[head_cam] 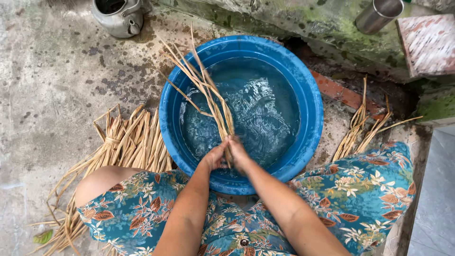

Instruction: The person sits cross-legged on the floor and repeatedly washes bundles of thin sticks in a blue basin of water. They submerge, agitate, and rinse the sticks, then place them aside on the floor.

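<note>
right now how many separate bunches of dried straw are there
3: one bunch gripped by the left hand and right hand over the blue basin, one pile on the ground left of it, one small bunch right. More may be hidden.

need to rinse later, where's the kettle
The kettle stands on the concrete at the top left of the head view, just beyond the blue basin.

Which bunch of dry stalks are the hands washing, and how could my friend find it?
Find the big round blue basin of water in the middle. Above it, the left hand and right hand clasp a thin bunch of stalks between them. Unlike the piles lying on the ground either side, it fans up over the water.
</note>
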`<move>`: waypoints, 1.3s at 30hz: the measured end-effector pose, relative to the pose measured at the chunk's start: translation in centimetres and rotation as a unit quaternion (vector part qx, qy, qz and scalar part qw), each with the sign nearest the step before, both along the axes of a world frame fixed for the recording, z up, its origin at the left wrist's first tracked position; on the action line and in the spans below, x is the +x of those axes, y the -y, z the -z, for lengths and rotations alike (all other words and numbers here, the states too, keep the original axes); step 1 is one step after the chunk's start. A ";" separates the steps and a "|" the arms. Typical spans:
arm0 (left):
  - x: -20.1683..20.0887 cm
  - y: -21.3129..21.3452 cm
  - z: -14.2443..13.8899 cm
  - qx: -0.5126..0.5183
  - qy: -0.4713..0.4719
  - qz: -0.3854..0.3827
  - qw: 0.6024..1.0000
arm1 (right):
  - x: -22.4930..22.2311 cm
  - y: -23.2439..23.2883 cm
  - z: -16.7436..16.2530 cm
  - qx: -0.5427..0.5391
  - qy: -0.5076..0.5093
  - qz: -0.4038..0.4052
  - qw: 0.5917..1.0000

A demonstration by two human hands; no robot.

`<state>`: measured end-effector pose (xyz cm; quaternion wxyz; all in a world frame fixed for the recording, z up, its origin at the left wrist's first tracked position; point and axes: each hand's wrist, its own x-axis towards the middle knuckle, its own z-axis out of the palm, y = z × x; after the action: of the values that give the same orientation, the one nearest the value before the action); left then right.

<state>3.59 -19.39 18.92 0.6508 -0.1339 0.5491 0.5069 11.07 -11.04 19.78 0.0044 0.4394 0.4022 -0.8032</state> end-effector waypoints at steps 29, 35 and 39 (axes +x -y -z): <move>-0.6 -3.4 -1.1 0.127 0.007 -0.212 0.969 | -1.5 2.5 -1.7 0.367 0.041 -0.003 0.929; -2.3 -2.2 -0.5 0.140 0.003 -0.282 0.949 | -0.9 4.3 -2.2 0.448 -0.005 -0.086 0.890; 0.5 -3.2 -0.6 0.196 0.024 -0.193 0.961 | 0.3 -1.8 -1.1 0.547 0.136 -0.118 0.817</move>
<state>4.06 -16.21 19.51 0.5675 -0.1191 0.3867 0.7171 11.38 -9.29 20.83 -0.0875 0.4231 0.8197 -0.3761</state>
